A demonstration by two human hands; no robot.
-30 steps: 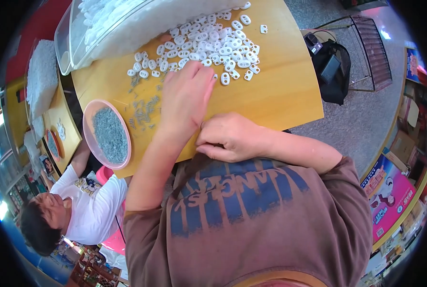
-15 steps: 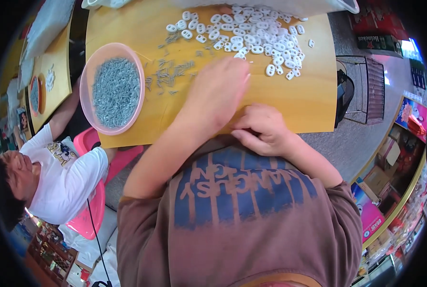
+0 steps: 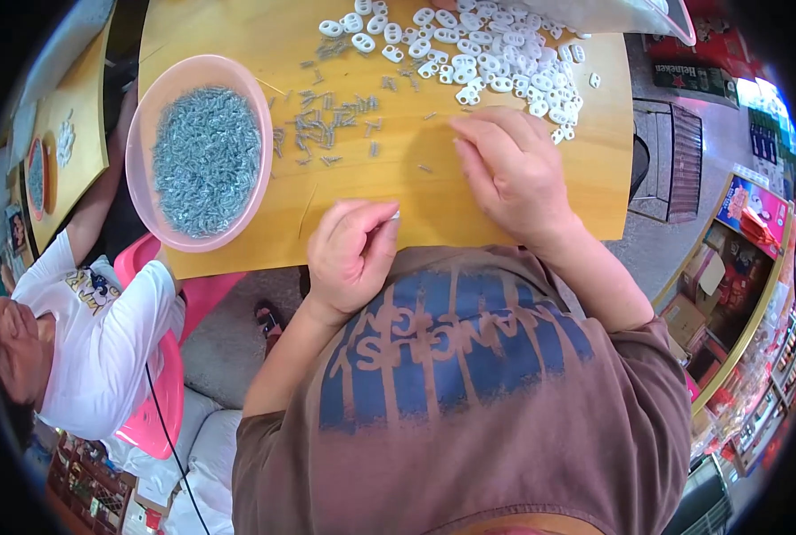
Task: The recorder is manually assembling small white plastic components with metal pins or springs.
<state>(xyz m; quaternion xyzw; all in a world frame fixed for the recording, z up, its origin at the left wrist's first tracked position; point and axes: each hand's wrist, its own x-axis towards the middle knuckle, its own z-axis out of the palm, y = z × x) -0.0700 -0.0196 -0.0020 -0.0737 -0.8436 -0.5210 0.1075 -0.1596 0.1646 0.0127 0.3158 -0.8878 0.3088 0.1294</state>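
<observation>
Near the front edge of the table, my left hand (image 3: 351, 254) is closed in a pinch. A small white piece (image 3: 395, 214) shows at its fingertips, mostly hidden by them. My right hand (image 3: 523, 178) rests over the tabletop to the right, its fingers curled together; whatever they may hold cannot be made out. Just beyond it spreads a heap of white oval plastic pieces with two holes (image 3: 514, 62). Small grey metal springs (image 3: 326, 120) lie loose left of my right hand. More springs (image 3: 206, 160) fill a pink oval basin (image 3: 137, 143) at the left.
The yellow wooden table (image 3: 433, 227) ends right in front of my body. A white container (image 3: 683, 22) stands at the far right edge. On the left, another person (image 3: 103, 339) sits on a pink chair (image 3: 170, 401). A dark wire rack (image 3: 670, 160) stands beyond the table's right side.
My hands were close together near the table's front; now they are apart. The left has drawn back from the white heap toward my body, and the right has reached forward toward the heap.
</observation>
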